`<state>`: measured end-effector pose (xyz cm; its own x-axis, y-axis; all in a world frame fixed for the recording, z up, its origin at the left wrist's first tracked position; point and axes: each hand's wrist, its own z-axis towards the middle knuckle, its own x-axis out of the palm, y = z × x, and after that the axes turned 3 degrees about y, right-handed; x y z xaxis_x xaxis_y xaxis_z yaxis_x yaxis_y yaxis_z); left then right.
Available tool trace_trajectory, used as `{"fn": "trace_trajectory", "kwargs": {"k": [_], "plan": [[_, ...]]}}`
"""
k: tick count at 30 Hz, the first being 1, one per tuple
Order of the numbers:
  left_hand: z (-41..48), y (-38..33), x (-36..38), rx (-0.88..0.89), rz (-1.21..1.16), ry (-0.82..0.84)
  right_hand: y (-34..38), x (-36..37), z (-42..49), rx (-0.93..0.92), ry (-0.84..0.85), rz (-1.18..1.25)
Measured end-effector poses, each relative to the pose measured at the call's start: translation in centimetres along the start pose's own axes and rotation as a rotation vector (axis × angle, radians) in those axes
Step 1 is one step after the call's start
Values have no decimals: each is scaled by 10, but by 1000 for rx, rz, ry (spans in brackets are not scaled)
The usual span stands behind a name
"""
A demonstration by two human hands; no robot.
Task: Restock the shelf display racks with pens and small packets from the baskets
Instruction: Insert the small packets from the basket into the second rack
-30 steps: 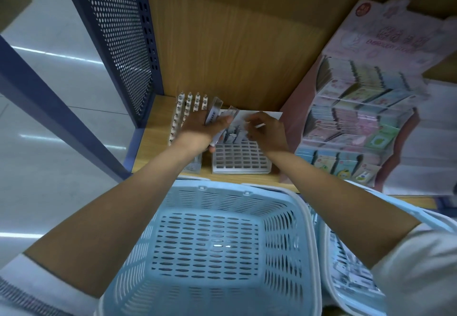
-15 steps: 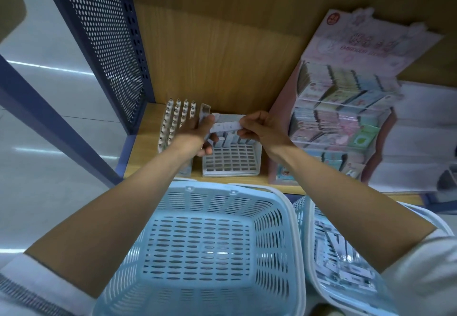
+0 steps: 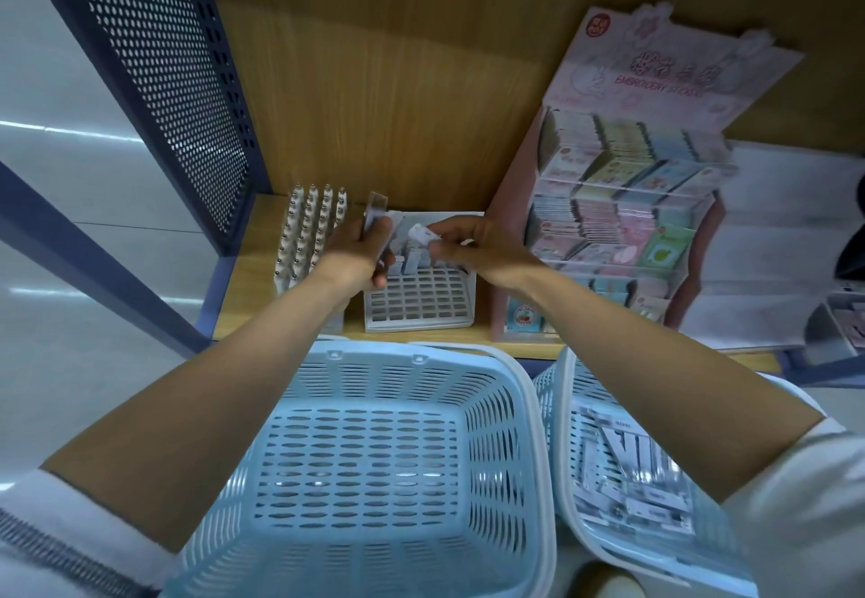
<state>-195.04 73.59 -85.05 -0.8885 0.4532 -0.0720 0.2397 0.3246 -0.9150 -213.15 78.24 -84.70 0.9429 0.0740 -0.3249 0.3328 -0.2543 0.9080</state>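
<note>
My left hand (image 3: 358,254) grips a small bunch of clear packets (image 3: 376,215) that stick up above its fingers. Just to its right, my right hand (image 3: 472,248) pinches one white packet (image 3: 423,235) over the back rows of the white slotted rack (image 3: 419,300) on the wooden shelf. A few packets stand in the rack's rear slots; the front slots show as bare holes. A rack of white pens (image 3: 309,230) stands left of it, partly behind my left wrist.
A pale blue basket (image 3: 510,391) with nothing in it sits below my arms. A second blue basket (image 3: 564,433) at the right holds several packets (image 3: 627,466). A pink sticker display (image 3: 613,218) stands right of the rack. A perforated blue panel (image 3: 173,63) closes the shelf's left side.
My hands have drawn slightly apart. The single packet has passed from between both hands to my right hand alone, which now holds it over the rack.
</note>
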Motion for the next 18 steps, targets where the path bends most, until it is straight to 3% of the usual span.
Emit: {"fn": "trace_trajectory", "kwargs": {"k": [4,11,18], "plan": [[2,7,-12,4,68,4,-14,-4,10,16,-197,67],[8,20,-24,51,58,1,-56,5,33,7,-354,-281],[15,25,-27,64,85,26,-78,11,43,-65,-347,-511]]}}
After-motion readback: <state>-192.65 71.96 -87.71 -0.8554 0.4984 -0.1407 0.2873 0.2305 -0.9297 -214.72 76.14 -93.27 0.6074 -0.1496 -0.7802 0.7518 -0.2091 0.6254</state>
